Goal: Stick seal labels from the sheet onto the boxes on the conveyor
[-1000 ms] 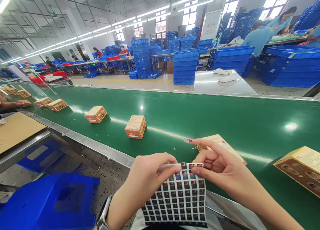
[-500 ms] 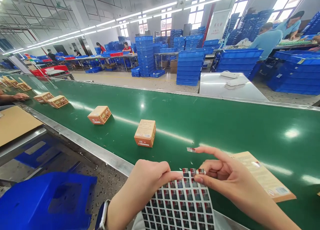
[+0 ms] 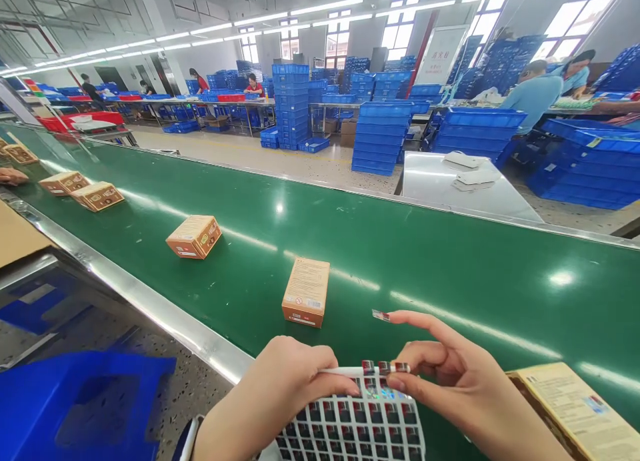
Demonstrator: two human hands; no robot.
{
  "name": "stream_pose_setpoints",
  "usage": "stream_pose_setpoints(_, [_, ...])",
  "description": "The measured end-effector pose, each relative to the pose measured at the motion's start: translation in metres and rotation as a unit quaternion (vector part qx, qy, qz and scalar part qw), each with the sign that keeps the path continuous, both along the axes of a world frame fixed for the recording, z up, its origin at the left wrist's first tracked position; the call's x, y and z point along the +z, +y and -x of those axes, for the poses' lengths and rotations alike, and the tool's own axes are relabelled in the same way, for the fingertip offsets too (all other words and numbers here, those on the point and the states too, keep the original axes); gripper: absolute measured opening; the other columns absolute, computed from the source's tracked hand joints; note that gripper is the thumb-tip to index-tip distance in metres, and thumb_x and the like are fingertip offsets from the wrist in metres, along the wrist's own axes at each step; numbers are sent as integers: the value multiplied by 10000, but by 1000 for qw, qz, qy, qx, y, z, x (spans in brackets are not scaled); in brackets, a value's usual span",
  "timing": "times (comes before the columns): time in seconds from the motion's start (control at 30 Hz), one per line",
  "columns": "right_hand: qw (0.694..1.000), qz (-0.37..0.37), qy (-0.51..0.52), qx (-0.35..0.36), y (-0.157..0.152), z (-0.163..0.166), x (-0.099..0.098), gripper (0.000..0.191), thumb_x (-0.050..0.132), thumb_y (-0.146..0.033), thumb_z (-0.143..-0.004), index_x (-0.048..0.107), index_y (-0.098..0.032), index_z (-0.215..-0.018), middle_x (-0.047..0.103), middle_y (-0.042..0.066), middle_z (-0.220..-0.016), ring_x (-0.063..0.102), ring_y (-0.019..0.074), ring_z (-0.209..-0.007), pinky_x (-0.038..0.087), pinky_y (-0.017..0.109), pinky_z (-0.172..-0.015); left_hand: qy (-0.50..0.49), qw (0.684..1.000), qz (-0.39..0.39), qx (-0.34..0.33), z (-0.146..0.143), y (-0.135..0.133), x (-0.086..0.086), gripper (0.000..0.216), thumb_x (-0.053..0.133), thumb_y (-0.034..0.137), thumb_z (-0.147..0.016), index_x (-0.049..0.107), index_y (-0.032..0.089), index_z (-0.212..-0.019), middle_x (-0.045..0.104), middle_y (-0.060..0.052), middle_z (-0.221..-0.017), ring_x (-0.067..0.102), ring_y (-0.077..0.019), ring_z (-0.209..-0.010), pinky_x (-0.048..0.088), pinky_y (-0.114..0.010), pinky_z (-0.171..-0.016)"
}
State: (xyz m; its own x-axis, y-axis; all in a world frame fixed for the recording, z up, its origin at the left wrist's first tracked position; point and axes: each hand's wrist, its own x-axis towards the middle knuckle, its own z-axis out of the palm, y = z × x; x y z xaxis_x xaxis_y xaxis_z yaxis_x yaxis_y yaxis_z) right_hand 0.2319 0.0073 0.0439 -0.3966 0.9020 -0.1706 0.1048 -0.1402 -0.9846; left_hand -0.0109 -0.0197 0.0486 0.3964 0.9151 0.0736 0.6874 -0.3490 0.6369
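Observation:
Between my two hands is a sheet of small dark-and-red stickers (image 3: 350, 417), its top edge curled over into a roll. My left hand (image 3: 295, 381) is closed on the left part of that edge, thumb on the front. My right hand (image 3: 445, 367) pinches the right end of the roll between thumb and bent fingers. Its index finger stretches out with one loose sticker (image 3: 381, 315) clinging to the tip. A tan carton (image 3: 575, 401) lies under and beyond my right forearm, partly hidden. Another carton (image 3: 307, 291) sits just past my left hand.
A green conveyor belt (image 3: 400, 247) crosses the view, with more cartons (image 3: 194, 237) on its left. Another person's hand (image 3: 13, 176) rests at the far left edge. A blue plastic stool (image 3: 85, 407) is at lower left. Blue crates (image 3: 383, 137) and seated people are behind.
The view has turned slightly. The nearest carton appears a little lower and closer, and the one by my right arm farther right. Both hands still grip the sheet, its top edge more curled.

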Motion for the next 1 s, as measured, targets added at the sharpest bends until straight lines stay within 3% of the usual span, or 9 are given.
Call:
stream_pose_setpoints(0.17, [999, 3, -7, 31, 7, 0, 4, 640, 813, -503, -806, 567, -289, -1357, 746, -4, -801, 717, 229, -763, 580, 378, -771, -22, 1000, 10, -17, 7, 3, -2, 518, 540, 536, -995, 712, 166, -675, 554, 42, -524, 446, -90, -471, 264, -214, -449])
stream_pose_setpoints(0.27, [999, -2, 22, 45, 20, -4, 0, 751, 737, -597, -865, 450, -276, -1481, 779, 73, -1001, 739, 268, -892, 596, 454, -845, -30, 999, -16, -13, 15, 0, -3, 497, 629, 500, -955, 675, 170, -585, 554, 47, -472, 449, -87, -434, 278, -216, -425])
stream_pose_setpoints(0.33, [999, -30, 21, 14, 33, -4, -8, 738, 630, -599, -954, 354, -256, -1546, 747, 132, -1186, 724, 278, -1009, 587, 488, -904, -56, 998, -30, -30, 20, -1, -2, 446, 706, 474, -904, 668, 180, -570, 644, 27, -511, 553, -107, -475, 381, -201, -453])
stream_pose_setpoints(0.43, [998, -53, 20, -18, 52, 3, -25, 739, 556, -564, -1015, 230, -244, -1596, 637, 166, -1395, 647, 278, -1216, 548, 511, -1005, -82, 994, -45, -63, 28, -1, -2, 329, 807, 429, -817, 700, 201, -607, 836, -68, -955, 764, -260, -982, 600, -299, -849])
stream_pose_setpoints(0.5, [998, -53, 37, -1, 62, 11, -34, 761, 560, -555, -1018, 186, -256, -1609, 589, 163, -1454, 594, 276, -1298, 521, 521, -1047, -52, 995, -52, -72, 31, 2, -5, 309, 831, 433, -787, 712, 208, -612, 738, -90, -1300, 590, -372, -1331, 463, -531, -1131])
stream_pose_setpoints(0.53, [998, -52, 46, 8, 66, 15, -36, 753, 560, -550, -1020, 188, -264, -1609, 582, 159, -1464, 585, 275, -1311, 514, 526, -1056, -32, 996, -52, -72, 31, 4, -7, 313, 829, 441, -785, 715, 207, -612, 658, -93, -1404, 488, -407, -1409, 359, -631, -1179])
stream_pose_setpoints(0.63, [997, -60, 50, -12, 73, 24, -34, 656, 618, -546, -989, 377, -266, -1532, 617, 149, -1428, 606, 285, -1284, 519, 527, -1043, -4, 997, -32, -72, 28, 9, -18, 323, 824, 433, -796, 714, 194, -611, 539, -101, -1506, 365, -439, -1463, 251, -728, -1184])
stream_pose_setpoints(0.77, [991, -33, 46, -122, 75, 28, -28, 431, 754, -562, -868, 714, -207, -1110, 664, 126, -1363, 617, 306, -1242, 524, 455, -1021, -29, 997, -2, -70, 16, 10, -32, 314, 835, 388, -799, 707, 172, -611, 509, -111, -1525, 372, -416, -1460, 506, -555, -1107])
stream_pose_setpoints(1.0, [977, 36, 58, -202, 64, 35, -47, 369, 794, -571, -760, 759, -214, -845, 710, 94, -1287, 641, 333, -1180, 511, 410, -975, 33, 995, -23, -94, -5, 5, -34, 283, 835, 335, -814, 723, 151, -631, 451, -116, -1561, 333, -421, -1474, 544, -503, -1093])
